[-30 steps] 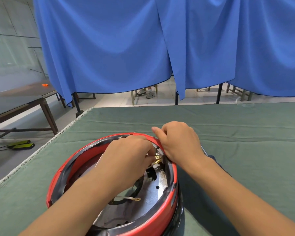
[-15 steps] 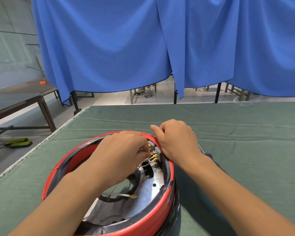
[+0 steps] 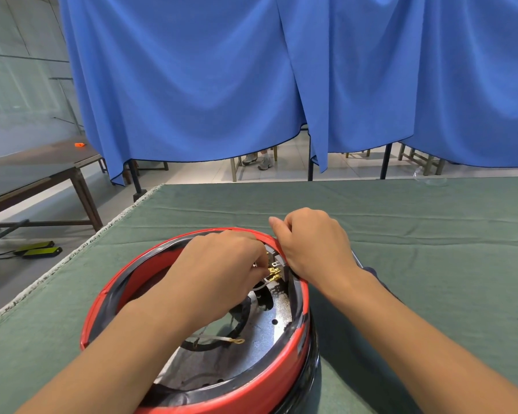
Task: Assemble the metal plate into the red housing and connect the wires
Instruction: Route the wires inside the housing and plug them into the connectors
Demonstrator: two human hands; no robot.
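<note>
Centrally on the green cloth-covered worktop point(image 3: 401, 234) sits the round red housing point(image 3: 269, 386), glossy, with a black inner band and the perforated, dull grey metal plate point(image 3: 263, 345) seated inside. Left hand point(image 3: 222, 270) reaches into the housing, fingers pinching a thin wire with a brass terminal point(image 3: 273, 274) at the far rim. Right hand point(image 3: 314, 249) rests on that rim with fingers curled over it; a second wire with a ring lug point(image 3: 222, 339) lies loose on the plate.

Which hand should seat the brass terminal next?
Probably left: the left hand already pinches at the brass terminal inside the red housing; the right hand grips the rim, steadying.
</note>
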